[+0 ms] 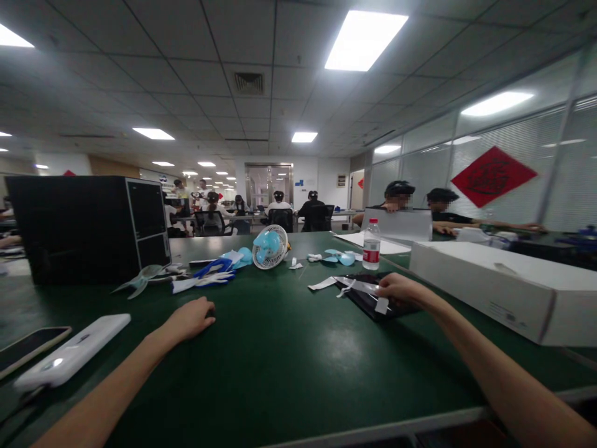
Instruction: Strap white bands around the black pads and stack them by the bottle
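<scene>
My left hand (190, 318) rests on the green table (289, 361), fingers curled loosely, with nothing visible in it. My right hand (396, 290) lies on a flat black tablet-like object (368, 300) right of centre, its fingers closed on a white strip (381, 305) at the object's edge. More white strips (321, 284) lie beside the black object. A small white and blue fan (270, 246) stands further back at the centre.
A black computer case (88, 227) stands at the left. A phone (28, 348) and a white power bank (72, 354) lie near the front left. Blue fan parts (209, 274), a water bottle (371, 244) and a long white box (499, 283) are on the table. People sit behind.
</scene>
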A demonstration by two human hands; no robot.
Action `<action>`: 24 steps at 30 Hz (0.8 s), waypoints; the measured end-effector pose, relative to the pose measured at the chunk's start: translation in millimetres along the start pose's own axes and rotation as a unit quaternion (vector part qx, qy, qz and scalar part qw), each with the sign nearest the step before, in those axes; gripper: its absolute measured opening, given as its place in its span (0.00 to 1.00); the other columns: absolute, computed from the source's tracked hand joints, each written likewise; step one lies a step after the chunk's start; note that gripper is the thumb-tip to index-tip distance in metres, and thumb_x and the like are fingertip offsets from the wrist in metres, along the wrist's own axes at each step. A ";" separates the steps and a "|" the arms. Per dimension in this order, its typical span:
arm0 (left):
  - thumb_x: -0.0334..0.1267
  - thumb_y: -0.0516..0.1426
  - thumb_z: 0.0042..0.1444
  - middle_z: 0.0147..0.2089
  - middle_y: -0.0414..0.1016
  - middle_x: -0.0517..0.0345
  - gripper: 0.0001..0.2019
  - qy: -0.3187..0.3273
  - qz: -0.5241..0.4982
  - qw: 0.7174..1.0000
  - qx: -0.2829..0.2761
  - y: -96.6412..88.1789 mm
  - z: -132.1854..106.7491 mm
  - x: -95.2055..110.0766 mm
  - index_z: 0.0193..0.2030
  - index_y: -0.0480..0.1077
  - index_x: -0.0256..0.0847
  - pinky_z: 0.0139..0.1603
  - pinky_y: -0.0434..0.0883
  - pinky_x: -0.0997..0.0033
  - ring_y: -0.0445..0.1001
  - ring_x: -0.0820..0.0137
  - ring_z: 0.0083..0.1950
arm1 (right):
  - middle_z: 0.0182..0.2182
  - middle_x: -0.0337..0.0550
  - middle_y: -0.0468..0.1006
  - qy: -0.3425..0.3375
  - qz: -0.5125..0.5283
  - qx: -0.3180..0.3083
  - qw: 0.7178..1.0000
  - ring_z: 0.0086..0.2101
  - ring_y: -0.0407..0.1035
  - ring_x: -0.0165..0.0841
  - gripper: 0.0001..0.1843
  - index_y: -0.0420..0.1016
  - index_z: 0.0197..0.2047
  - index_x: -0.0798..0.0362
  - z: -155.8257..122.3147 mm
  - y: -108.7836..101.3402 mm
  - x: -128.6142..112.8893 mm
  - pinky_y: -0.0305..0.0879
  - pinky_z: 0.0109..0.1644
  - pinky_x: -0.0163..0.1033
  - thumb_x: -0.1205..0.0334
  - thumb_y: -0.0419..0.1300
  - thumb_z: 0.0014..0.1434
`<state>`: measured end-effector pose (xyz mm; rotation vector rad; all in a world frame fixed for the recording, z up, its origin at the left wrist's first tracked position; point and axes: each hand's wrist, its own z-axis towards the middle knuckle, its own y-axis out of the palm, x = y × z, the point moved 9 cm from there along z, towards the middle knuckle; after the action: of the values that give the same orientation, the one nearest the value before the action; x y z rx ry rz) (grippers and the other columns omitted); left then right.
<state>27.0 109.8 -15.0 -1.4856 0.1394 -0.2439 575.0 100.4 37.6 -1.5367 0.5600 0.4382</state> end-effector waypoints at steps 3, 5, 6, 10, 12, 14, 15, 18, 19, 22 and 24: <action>0.49 0.53 0.53 0.47 0.73 0.50 0.18 0.003 0.006 1.000 0.008 -1.5 0.1 3.0 0.46 0.72 0.44 0.43 0.68 0.65 0.72 0.62 0.46 | 0.17 0.34 0.63 -0.064 0.064 0.028 0.995 0.18 0.57 0.24 0.13 0.68 0.26 0.56 -7.7 -8.3 -20.8 0.55 0.19 0.29 0.54 0.59 0.53; 0.48 0.53 0.53 0.47 0.73 0.49 0.18 0.002 0.009 1.000 0.012 -3.2 -0.4 4.9 0.46 0.72 0.44 0.43 0.68 0.65 0.72 0.61 0.46 | 0.17 0.35 0.62 -0.096 0.087 0.050 0.990 0.18 0.57 0.25 0.13 0.70 0.29 0.57 -10.9 -14.8 -33.4 0.55 0.19 0.30 0.53 0.57 0.54; 0.48 0.53 0.53 0.48 0.72 0.49 0.18 0.000 0.010 1.000 0.011 -3.8 -0.9 5.4 0.46 0.72 0.44 0.43 0.68 0.65 0.72 0.61 0.46 | 0.17 0.35 0.63 -0.109 0.087 0.067 0.988 0.18 0.57 0.25 0.13 0.70 0.30 0.57 -11.4 -18.7 -39.7 0.55 0.19 0.30 0.54 0.55 0.55; 0.49 0.53 0.52 0.49 0.72 0.49 0.19 -0.010 -0.001 1.000 -0.002 -4.5 -3.3 4.8 0.47 0.72 0.43 0.43 0.68 0.66 0.72 0.61 0.47 | 0.20 0.40 0.69 -0.139 -0.026 0.154 0.978 0.20 0.62 0.28 0.14 0.73 0.33 0.57 -4.5 -34.3 -68.8 0.58 0.23 0.32 0.56 0.52 0.59; 0.50 0.52 0.53 0.49 0.72 0.49 0.19 -0.008 -0.007 1.000 -0.005 -4.4 -4.1 4.5 0.47 0.71 0.44 0.43 0.68 0.67 0.72 0.61 0.47 | 0.25 0.45 0.74 -0.146 -0.140 0.215 0.955 0.26 0.68 0.32 0.15 0.74 0.33 0.57 3.1 -40.9 -88.7 0.61 0.29 0.34 0.57 0.51 0.60; 0.50 0.52 0.53 0.49 0.72 0.50 0.19 -0.007 -0.011 1.000 -0.008 -3.4 -3.9 3.8 0.48 0.71 0.44 0.42 0.69 0.67 0.72 0.61 0.46 | 0.32 0.50 0.77 -0.144 -0.223 0.264 0.927 0.34 0.70 0.37 0.14 0.74 0.34 0.58 14.2 -42.7 -107.8 0.62 0.36 0.36 0.59 0.51 0.61; 0.50 0.52 0.53 0.49 0.72 0.50 0.19 -0.008 -0.011 1.000 -0.008 -3.1 -3.4 3.3 0.48 0.71 0.44 0.42 0.69 0.66 0.72 0.61 0.46 | 0.35 0.53 0.77 -0.140 -0.244 0.278 0.919 0.37 0.70 0.39 0.15 0.75 0.35 0.58 21.4 -40.8 -115.5 0.62 0.40 0.37 0.61 0.50 0.62; 0.49 0.53 0.52 0.49 0.72 0.50 0.19 -0.014 -0.006 1.000 -0.005 -2.6 -1.9 1.9 0.47 0.71 0.44 0.44 0.68 0.65 0.73 0.61 0.47 | 0.41 0.59 0.75 -0.135 -0.273 0.279 0.911 0.42 0.70 0.43 0.17 0.74 0.42 0.61 46.4 -22.7 -132.0 0.62 0.45 0.40 0.63 0.46 0.64; 0.49 0.53 0.52 0.49 0.72 0.50 0.19 -0.017 -0.004 1.000 -0.005 -2.7 -1.6 1.7 0.47 0.72 0.44 0.44 0.68 0.65 0.73 0.60 0.46 | 0.43 0.60 0.74 -0.137 -0.284 0.271 0.909 0.43 0.70 0.43 0.17 0.73 0.44 0.61 54.6 -12.9 -136.1 0.62 0.46 0.41 0.64 0.45 0.64; 0.49 0.53 0.52 0.50 0.72 0.49 0.19 -0.021 -0.005 1.000 -0.006 -3.8 -2.4 3.1 0.47 0.71 0.44 0.44 0.68 0.65 0.73 0.61 0.46 | 0.45 0.61 0.73 -0.150 -0.316 0.224 0.910 0.44 0.70 0.43 0.16 0.74 0.44 0.63 75.8 24.0 -143.8 0.63 0.46 0.41 0.68 0.46 0.63; 0.49 0.53 0.52 0.49 0.72 0.49 0.19 -0.020 -0.003 1.000 -0.005 -5.6 -4.0 5.6 0.47 0.71 0.44 0.44 0.69 0.65 0.72 0.61 0.46 | 0.45 0.62 0.73 -0.163 -0.333 0.181 0.911 0.44 0.70 0.44 0.15 0.74 0.44 0.63 85.5 50.2 -146.0 0.63 0.47 0.42 0.70 0.48 0.62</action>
<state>31.1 104.2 -9.5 -1.4993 0.1048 -0.2186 433.7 197.3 79.6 -1.1675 -0.1571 0.0461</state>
